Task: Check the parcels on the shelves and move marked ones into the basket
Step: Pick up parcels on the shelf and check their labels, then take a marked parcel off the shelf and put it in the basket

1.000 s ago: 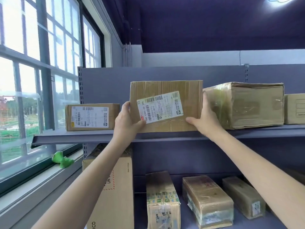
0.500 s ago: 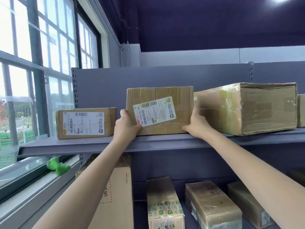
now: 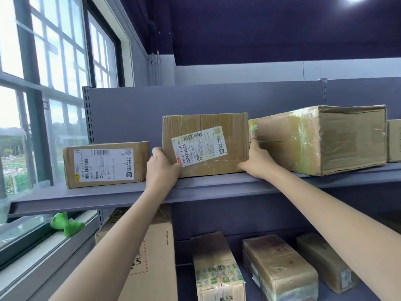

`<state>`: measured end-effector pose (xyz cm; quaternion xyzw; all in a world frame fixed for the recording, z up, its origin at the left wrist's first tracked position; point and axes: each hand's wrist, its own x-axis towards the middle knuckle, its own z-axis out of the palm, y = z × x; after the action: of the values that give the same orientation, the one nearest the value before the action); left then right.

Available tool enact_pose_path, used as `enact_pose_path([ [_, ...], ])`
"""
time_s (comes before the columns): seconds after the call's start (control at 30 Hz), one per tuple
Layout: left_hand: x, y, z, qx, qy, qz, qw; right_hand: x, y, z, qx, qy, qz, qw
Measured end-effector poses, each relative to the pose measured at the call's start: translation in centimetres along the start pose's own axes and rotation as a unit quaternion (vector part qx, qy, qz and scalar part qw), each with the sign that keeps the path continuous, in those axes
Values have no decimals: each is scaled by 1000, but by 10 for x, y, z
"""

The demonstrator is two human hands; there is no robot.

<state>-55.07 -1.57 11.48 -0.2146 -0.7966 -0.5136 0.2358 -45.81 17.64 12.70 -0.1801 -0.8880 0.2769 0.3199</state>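
Note:
A brown cardboard parcel [image 3: 208, 129] with a tilted white shipping label stands on the upper grey shelf [image 3: 195, 190]. My left hand [image 3: 161, 168] grips its lower left corner and my right hand [image 3: 257, 161] holds its lower right side. A flatter labelled parcel [image 3: 104, 166] lies to its left. A large taped box [image 3: 325, 140] sits to its right, close against my right hand. No basket is in view.
On the lower shelf stand a tall carton [image 3: 152, 257] and three smaller taped parcels [image 3: 280, 268]. Another box [image 3: 393, 140] shows at the right edge. A window [image 3: 43, 105] with a green object [image 3: 67, 224] on its sill lies to the left.
The parcel between my hands has gone down and back, from tilted above the shelf edge to resting on the shelf. Both hands stay on it. My view has shifted closer.

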Motion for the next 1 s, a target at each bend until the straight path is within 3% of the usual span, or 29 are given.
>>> enact_pose_path([
  [0.27,-23,6,-1,33,10,85,996,-39,-8,-10,-5,36,-5,999],
  [0.6,-48,17,3,95,5,115,989,-73,11,-38,-47,98,-50,993],
  [0.83,-67,63,34,55,0,125,991,-79,49,-82,-31,92,-83,992],
  [1.0,-97,104,75,28,-5,106,994,-83,79,-117,25,44,-139,989],
])
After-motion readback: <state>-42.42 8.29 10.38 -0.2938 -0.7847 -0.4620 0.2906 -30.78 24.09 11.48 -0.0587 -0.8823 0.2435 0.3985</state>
